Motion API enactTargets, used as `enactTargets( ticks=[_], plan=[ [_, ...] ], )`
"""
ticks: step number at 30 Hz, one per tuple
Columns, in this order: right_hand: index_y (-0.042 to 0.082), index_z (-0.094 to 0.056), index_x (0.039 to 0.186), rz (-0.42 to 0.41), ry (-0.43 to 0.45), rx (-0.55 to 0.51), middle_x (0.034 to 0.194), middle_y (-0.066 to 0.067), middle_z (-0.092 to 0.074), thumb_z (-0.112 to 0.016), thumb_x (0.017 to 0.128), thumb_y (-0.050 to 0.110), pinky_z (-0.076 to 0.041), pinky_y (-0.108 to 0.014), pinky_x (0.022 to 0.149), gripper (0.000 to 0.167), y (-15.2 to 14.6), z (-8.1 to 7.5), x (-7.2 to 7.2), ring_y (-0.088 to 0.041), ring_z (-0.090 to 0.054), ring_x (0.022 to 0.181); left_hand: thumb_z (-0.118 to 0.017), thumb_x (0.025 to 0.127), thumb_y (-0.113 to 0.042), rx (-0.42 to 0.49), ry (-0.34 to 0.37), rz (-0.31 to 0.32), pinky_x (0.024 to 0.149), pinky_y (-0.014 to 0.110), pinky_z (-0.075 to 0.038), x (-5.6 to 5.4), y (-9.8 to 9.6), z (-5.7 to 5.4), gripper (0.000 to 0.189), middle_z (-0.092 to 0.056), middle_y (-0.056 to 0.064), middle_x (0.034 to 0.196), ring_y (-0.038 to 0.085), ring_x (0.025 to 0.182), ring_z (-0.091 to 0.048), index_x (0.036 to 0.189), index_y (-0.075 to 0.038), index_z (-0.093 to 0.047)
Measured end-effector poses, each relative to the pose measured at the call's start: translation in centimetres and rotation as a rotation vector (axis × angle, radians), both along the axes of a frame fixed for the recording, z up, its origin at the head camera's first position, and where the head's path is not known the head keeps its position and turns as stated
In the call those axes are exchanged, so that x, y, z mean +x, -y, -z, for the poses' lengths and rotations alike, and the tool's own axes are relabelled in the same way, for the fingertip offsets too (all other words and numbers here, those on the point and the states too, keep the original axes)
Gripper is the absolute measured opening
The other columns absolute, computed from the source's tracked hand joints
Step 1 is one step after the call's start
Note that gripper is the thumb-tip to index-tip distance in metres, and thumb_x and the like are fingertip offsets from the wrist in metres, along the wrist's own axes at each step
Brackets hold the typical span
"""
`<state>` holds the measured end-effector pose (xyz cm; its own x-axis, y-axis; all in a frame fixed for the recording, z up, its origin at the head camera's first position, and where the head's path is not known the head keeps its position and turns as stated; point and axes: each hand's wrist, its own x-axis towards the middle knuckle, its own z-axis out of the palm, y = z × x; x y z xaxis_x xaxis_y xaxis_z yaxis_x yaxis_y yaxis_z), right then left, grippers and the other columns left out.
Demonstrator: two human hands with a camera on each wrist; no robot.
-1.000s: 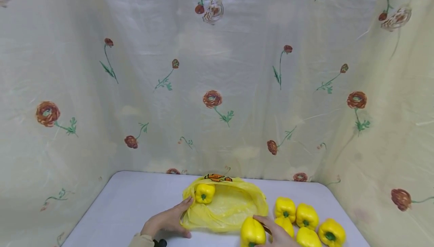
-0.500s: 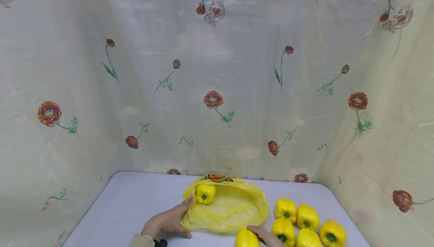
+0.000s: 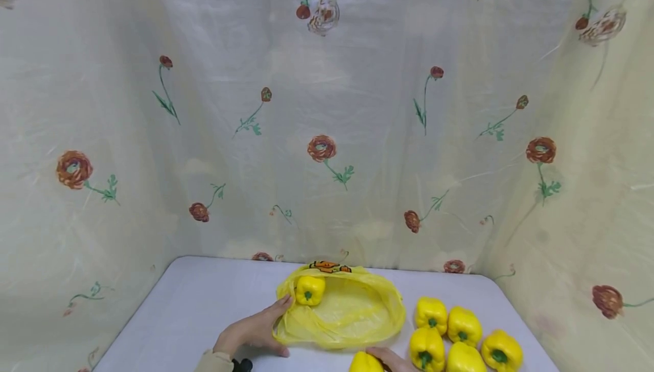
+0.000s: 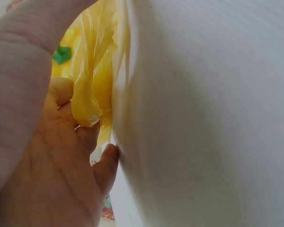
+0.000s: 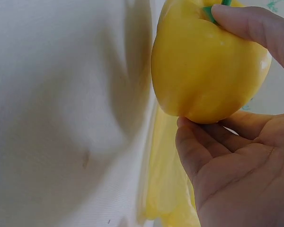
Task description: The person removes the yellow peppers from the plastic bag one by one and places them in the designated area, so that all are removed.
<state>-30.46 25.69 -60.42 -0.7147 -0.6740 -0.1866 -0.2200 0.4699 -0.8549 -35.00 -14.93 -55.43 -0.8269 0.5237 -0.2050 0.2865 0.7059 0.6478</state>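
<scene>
A yellow plastic bag (image 3: 352, 315) lies on its side, mouth toward me, with one yellow bell pepper (image 3: 310, 291) inside at its left. My left hand (image 3: 252, 329) is at the bag's left edge. In the left wrist view its bent fingers (image 4: 61, 90) hold the thin film, which partly covers them. Low in front of the bag, my right hand (image 3: 392, 359) grips another yellow bell pepper (image 3: 365, 363). The right wrist view shows the thumb beside that pepper's green stem (image 5: 226, 3) and the other fingertips under its opposite end. Part of the right hand is cut off in the head view.
Several more yellow bell peppers (image 3: 463, 326) stand grouped on the right of the white table (image 3: 204, 289). A flower-printed curtain (image 3: 327, 190) encloses the back and both sides. A small black object (image 3: 242, 365) shows by the left wrist.
My right hand has carried its bell pepper left and toward me, away from the group on the right, uncovering the pepper behind it. The left hand and bag have stayed put.
</scene>
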Motion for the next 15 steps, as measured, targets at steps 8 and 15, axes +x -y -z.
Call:
enactTargets(
  ticks=[8, 15],
  plan=[
    [0.012, -0.045, 0.141, 0.057, -0.047, 0.076, 0.137, -0.005, -0.053, -0.065, 0.089, 0.046, -0.038, -0.008, 0.088, 0.065, 2.6, -6.3, 4.3, 0.012, -0.048, 0.109, -0.083, 0.070, -0.048, 0.005, -0.002, -0.005, 0.116, 0.058, -0.023, 0.1, -0.1, -0.4, 0.112, -0.013, 0.012, 0.163, 0.036, 0.148, -0.017, 0.155, -0.014, -0.018],
    [0.005, -0.046, 0.140, 0.089, -0.101, 0.088, 0.135, -0.011, -0.054, -0.063, 0.092, 0.041, -0.039, -0.008, 0.088, 0.063, 3.2, -7.2, 5.2, 0.013, -0.048, 0.108, -0.083, 0.070, -0.048, 0.002, 0.005, -0.007, 0.116, 0.058, -0.022, 0.0, -0.1, -0.2, 0.112, -0.012, 0.012, 0.163, 0.035, 0.148, -0.017, 0.155, -0.014, -0.019]
  ],
)
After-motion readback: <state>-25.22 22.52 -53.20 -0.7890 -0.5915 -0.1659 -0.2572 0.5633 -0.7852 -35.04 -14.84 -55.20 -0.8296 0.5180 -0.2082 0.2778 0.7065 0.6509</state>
